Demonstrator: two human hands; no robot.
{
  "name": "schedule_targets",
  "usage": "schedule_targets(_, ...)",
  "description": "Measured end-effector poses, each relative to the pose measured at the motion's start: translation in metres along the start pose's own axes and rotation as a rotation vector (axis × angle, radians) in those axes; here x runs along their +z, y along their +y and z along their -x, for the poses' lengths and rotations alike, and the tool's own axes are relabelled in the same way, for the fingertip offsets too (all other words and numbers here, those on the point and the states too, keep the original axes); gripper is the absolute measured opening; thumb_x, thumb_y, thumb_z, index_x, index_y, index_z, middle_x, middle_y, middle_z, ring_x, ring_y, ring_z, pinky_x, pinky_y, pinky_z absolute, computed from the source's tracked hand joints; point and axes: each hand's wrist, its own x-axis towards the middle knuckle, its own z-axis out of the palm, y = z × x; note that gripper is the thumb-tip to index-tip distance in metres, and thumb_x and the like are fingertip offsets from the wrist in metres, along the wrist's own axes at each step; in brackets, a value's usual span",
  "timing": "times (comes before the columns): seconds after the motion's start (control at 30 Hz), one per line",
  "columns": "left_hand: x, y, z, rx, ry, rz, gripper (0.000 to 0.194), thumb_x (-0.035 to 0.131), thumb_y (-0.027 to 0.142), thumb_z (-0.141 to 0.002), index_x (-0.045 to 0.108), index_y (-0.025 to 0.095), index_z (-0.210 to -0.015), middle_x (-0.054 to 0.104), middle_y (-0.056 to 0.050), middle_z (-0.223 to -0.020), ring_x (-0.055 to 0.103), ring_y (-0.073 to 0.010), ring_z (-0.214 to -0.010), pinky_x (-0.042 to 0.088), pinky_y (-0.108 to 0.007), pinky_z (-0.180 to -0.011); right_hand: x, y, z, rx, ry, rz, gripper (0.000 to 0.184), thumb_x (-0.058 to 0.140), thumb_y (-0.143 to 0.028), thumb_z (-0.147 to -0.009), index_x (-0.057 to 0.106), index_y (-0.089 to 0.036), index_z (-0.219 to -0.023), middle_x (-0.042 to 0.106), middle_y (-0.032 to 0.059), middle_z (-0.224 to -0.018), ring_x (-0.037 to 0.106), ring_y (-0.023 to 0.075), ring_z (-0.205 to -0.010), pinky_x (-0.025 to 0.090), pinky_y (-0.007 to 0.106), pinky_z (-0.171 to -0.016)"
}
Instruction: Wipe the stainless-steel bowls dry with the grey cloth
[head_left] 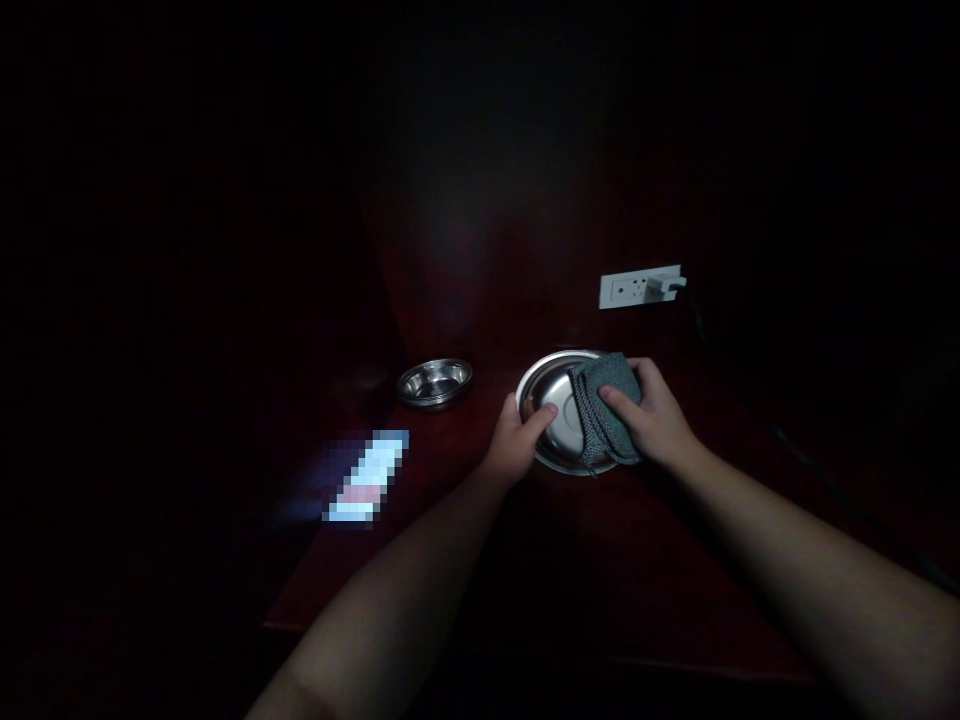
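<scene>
A round shiny metal dish is held up above the dark red table, its inside facing me. My left hand grips its left rim, thumb over the inner face and the other fingers hidden behind. At the right rim, my right hand is closed on a folded grey cloth, with the thumb pressing on top. The cloth lies against the right part of the dish and covers it. Whether the right fingers also clasp the rim behind the cloth cannot be seen.
Other metal dishes, seemingly stacked, stand at the back left of the table. A lit, pixelated screen lies near the left edge. A wall socket holds a plug, and its dark cable runs down the right. The surroundings are very dark.
</scene>
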Motion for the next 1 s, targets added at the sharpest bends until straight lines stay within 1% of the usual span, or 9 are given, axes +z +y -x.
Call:
schedule_targets(0.13,0.001,0.006,0.005,-0.001,0.057,-0.108,0.030,0.064,0.039,-0.073,0.051,0.018,-0.091,0.059,-0.003,-0.091,0.056,-0.0192,-0.089,0.042,-0.033,-0.084,0.000,-0.002,0.000,-0.029,0.002,0.024,0.042,0.060,-0.052,-0.073,0.046,-0.024,-0.101,0.056,0.0042,-0.091,0.056,0.0234,-0.082,0.046,0.040,-0.076)
schedule_targets(0.23,0.002,0.009,0.009,0.026,0.086,-0.172,0.037,0.062,0.041,-0.075,0.048,0.020,-0.102,0.059,-0.005,-0.101,0.055,-0.0215,-0.098,0.039,-0.036,-0.090,-0.001,-0.006,0.000,-0.059,0.002,0.050,0.042,0.059,-0.051,-0.073,0.045,-0.023,-0.102,0.056,0.0050,-0.093,0.056,0.0236,-0.083,0.046,0.040,-0.076)
schedule_targets(0.33,0.002,0.010,0.013,0.091,0.094,-0.219,0.050,0.062,0.046,-0.074,0.043,0.021,-0.114,0.055,-0.009,-0.114,0.051,-0.0243,-0.109,0.035,-0.039,-0.096,-0.001,-0.009,0.001,-0.078,0.000,0.073,0.042,0.058,-0.049,-0.075,0.043,-0.023,-0.103,0.056,0.0059,-0.096,0.056,0.0237,-0.086,0.045,0.040,-0.078)
schedule_targets(0.4,0.002,0.011,0.014,0.124,0.111,-0.277,0.061,0.066,0.048,-0.070,0.041,0.021,-0.118,0.049,-0.012,-0.121,0.045,-0.0270,-0.116,0.031,-0.041,-0.099,-0.001,-0.010,0.002,-0.078,-0.004,0.090,0.043,0.058,-0.049,-0.075,0.043,-0.023,-0.105,0.055,0.0067,-0.100,0.055,0.0242,-0.089,0.045,0.041,-0.080)
schedule_targets(0.5,0.005,0.014,0.017,0.113,0.145,-0.349,0.077,0.075,0.048,-0.059,0.039,0.020,-0.121,0.040,-0.014,-0.126,0.040,-0.0304,-0.120,0.030,-0.043,-0.101,-0.001,-0.010,0.003,-0.071,-0.017,0.115,0.047,0.058,-0.049,-0.075,0.041,-0.022,-0.109,0.054,0.0086,-0.104,0.054,0.0257,-0.093,0.044,0.042,-0.083)
schedule_targets(0.6,0.010,0.019,0.019,0.108,0.178,-0.311,0.088,0.082,0.043,-0.048,0.038,0.022,-0.121,0.036,-0.014,-0.126,0.039,-0.0307,-0.119,0.030,-0.042,-0.101,-0.002,-0.012,0.003,-0.103,-0.033,0.146,0.050,0.059,-0.048,-0.075,0.040,-0.021,-0.113,0.053,0.0102,-0.109,0.053,0.0273,-0.098,0.043,0.044,-0.086)
schedule_targets(0.73,0.014,0.022,0.021,0.115,0.201,-0.235,0.087,0.085,0.036,-0.042,0.041,0.022,-0.116,0.037,-0.012,-0.123,0.039,-0.0312,-0.119,0.029,-0.042,-0.102,-0.003,-0.015,0.005,-0.138,-0.013,0.175,0.053,0.060,-0.047,-0.074,0.039,-0.021,-0.116,0.051,0.0116,-0.113,0.052,0.0287,-0.103,0.041,0.045,-0.088)
schedule_targets(0.87,0.014,0.022,0.021,0.129,0.217,-0.227,0.087,0.085,0.036,-0.043,0.040,0.023,-0.116,0.039,-0.012,-0.123,0.038,-0.0312,-0.120,0.027,-0.043,-0.103,-0.001,-0.015,0.006,-0.125,-0.012,0.152,0.053,0.059,-0.047,-0.075,0.038,-0.022,-0.117,0.050,0.0114,-0.115,0.051,0.0292,-0.105,0.041,0.045,-0.089)
schedule_targets(1.0,0.014,0.021,0.020,0.145,0.205,-0.268,0.086,0.084,0.039,-0.046,0.039,0.023,-0.118,0.043,-0.011,-0.122,0.042,-0.0296,-0.117,0.032,-0.041,-0.099,-0.001,-0.014,0.006,-0.070,-0.012,0.119,0.054,0.058,-0.049,-0.075,0.038,-0.022,-0.117,0.051,0.0111,-0.114,0.052,0.0281,-0.101,0.042,0.044,-0.087)
